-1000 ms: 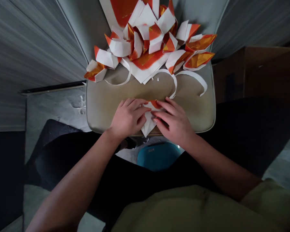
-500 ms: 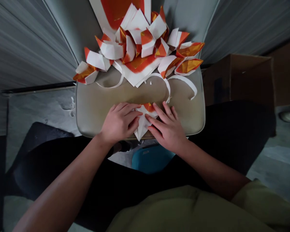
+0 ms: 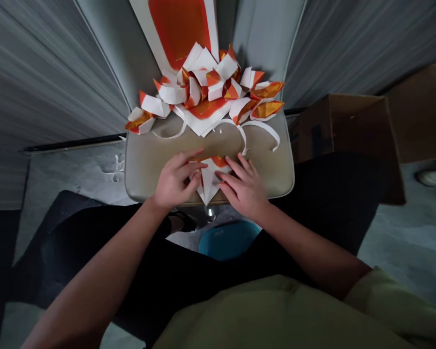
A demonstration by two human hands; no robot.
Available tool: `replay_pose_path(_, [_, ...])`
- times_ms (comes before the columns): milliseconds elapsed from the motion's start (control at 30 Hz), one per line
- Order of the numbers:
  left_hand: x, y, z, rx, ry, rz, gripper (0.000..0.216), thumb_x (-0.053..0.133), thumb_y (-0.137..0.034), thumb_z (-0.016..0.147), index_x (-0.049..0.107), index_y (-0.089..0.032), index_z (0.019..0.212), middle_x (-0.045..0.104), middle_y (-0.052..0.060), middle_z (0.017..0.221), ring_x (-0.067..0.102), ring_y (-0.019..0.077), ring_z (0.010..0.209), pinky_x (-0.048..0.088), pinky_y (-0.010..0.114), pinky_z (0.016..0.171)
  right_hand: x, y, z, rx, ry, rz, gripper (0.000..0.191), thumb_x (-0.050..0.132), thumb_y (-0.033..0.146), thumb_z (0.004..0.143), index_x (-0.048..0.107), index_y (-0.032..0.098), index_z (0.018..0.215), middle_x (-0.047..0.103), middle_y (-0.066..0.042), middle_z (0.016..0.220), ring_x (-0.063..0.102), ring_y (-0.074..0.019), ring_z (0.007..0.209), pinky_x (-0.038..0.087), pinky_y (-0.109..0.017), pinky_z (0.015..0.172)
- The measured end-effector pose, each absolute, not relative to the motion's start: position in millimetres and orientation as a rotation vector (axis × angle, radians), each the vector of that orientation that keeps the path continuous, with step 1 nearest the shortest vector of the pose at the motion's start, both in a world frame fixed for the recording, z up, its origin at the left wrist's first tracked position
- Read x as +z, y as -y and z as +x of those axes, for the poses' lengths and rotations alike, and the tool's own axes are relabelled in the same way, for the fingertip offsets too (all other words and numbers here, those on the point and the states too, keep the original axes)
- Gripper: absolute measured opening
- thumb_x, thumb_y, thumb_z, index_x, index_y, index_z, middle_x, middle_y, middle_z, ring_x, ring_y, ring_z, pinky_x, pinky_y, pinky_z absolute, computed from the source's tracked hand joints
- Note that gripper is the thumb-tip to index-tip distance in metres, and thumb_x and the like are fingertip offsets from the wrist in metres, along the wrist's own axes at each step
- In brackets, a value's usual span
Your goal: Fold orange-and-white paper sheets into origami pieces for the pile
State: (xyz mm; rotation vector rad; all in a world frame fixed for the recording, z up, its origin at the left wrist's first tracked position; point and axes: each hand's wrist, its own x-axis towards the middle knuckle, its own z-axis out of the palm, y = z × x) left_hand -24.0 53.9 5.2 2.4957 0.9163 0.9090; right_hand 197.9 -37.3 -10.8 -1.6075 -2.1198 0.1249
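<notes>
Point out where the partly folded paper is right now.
In the head view, the partly folded paper lies at the near edge of the padded chair seat, between the left hand and the right hand.

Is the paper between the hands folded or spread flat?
Folded, at least partly: the paper between the left hand and right hand narrows to a point, with crease lines visible.

Olive-green shirt [image 3: 261,310] — black trousers [image 3: 189,271]
</notes>
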Motion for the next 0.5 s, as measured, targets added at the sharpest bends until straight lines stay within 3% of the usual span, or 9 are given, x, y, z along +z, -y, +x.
replay_pose_path(133, [0,-55,-29,1.198,-1.198,2.366,0.024,0.052,-0.020,0.096,0.071,-0.020,0.110,0.070,0.010,0.122,0.066,0.0218,0.116,0.054,0.040,0.103,-11,36,198,0.115,2.096,-1.608,0.033,0.052,0.039,0.104,0.075,0.026,0.124,0.060,-0.009,0.151,0.043,-0.0381,0.149,0.040,-0.062,0.117])
replay_pose_path(267, [-5,-51,-38,0.971,-1.248,2.514,0.020,0.055,-0.025,0.097,0.071,-0.020,0.108,0.072,0.009,0.109,0.067,0.0239,0.102,0.055,0.041,0.092,-12,31,197,0.118,2.144,-1.555,0.031,0.050,0.034,0.105,0.075,0.025,0.121,0.062,-0.007,0.150,0.044,-0.0360,0.148,0.041,-0.059,0.117])
replay_pose_path(500, [-5,-23,-47,0.608,-1.176,2.741,0.031,0.051,-0.030,0.100,0.070,-0.017,0.121,0.069,0.013,0.135,0.065,0.0313,0.117,0.051,0.047,0.095,-9,24,197,0.171,2.221,-1.472,0.032,0.053,0.027,0.102,0.072,0.021,0.127,0.070,-0.009,0.136,0.055,-0.0320,0.138,0.044,-0.051,0.111])
